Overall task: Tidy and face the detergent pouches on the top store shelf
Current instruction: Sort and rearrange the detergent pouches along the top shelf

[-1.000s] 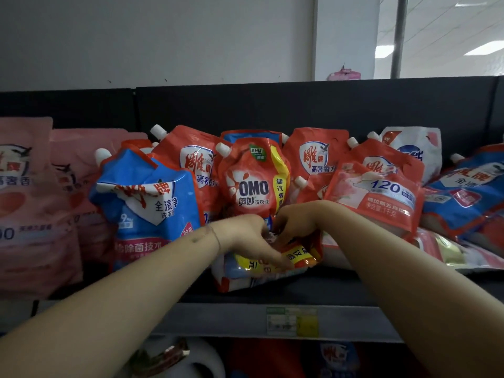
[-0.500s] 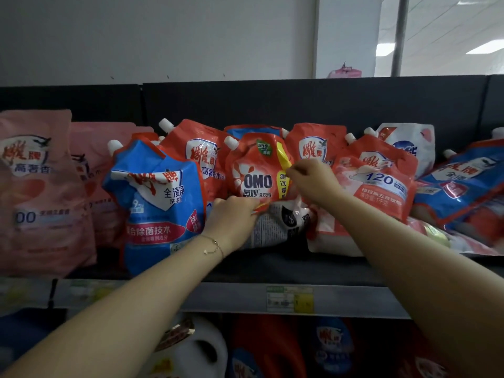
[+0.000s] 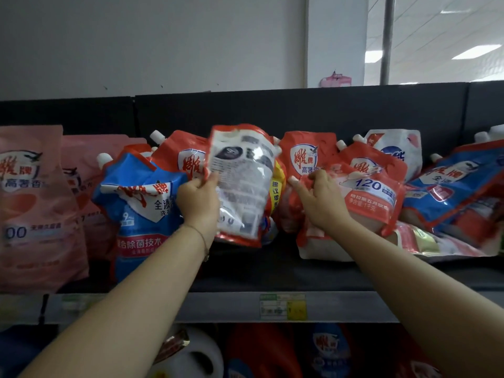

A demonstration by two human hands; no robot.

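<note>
My left hand (image 3: 200, 199) grips the left edge of a red-edged pouch (image 3: 242, 184) held upright, its white printed back toward me. It covers the OMO pouch (image 3: 276, 192), of which only a yellow strip shows. My right hand (image 3: 317, 197) rests with curled fingers on the top of a red "120" pouch (image 3: 373, 192) leaning on the top shelf (image 3: 272, 271). A blue pouch (image 3: 141, 203) stands to the left, and red pouches (image 3: 306, 159) stand behind.
Pink pouches (image 3: 30, 203) fill the shelf's left end. Blue and red pouches (image 3: 458, 184) lie tilted at the right, over flat ones. A price tag (image 3: 283, 306) sits on the shelf's front rail. Bottles stand on the shelf below. A black back panel (image 3: 272, 110) rises behind.
My left hand has lifted the fallen pouch from the shelf floor and stood it upright in front of the OMO pouch. My right hand moved right from the OMO pouch onto the "120" pouch.
</note>
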